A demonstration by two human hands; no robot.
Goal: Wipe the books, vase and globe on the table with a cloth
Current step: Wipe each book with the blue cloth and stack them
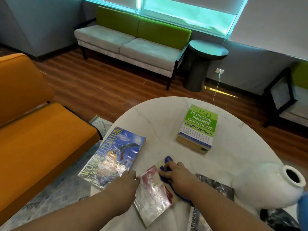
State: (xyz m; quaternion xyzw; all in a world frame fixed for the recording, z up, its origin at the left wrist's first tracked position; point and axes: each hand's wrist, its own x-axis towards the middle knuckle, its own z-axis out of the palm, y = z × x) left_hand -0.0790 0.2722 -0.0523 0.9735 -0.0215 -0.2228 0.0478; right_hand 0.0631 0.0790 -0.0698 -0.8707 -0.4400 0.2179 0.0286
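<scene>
Clenched round a crumpled blue cloth (168,160), right hand (176,177) pressing it onto a glossy pink paperback (153,194) on the round marble table (158,114). Touching the paperback's left edge, left hand (126,182); grip impossible to tell. One large blue book (113,155) left of it, two stacked books (198,125) beyond, one smooth white vase (260,185) on its side rightward. Half hidden behind the right wrist, a dark book (216,184); blue globe (303,207) cut off.

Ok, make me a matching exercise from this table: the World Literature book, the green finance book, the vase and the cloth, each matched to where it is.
Things:
1. World Literature book
2. green finance book
3. vase
4. cloth

Places:
A. under the right hand
B. topmost on a stack
C. at the left edge of the table
D. at the table's right side

Pairs: 1-C, 2-B, 3-D, 4-A
</scene>
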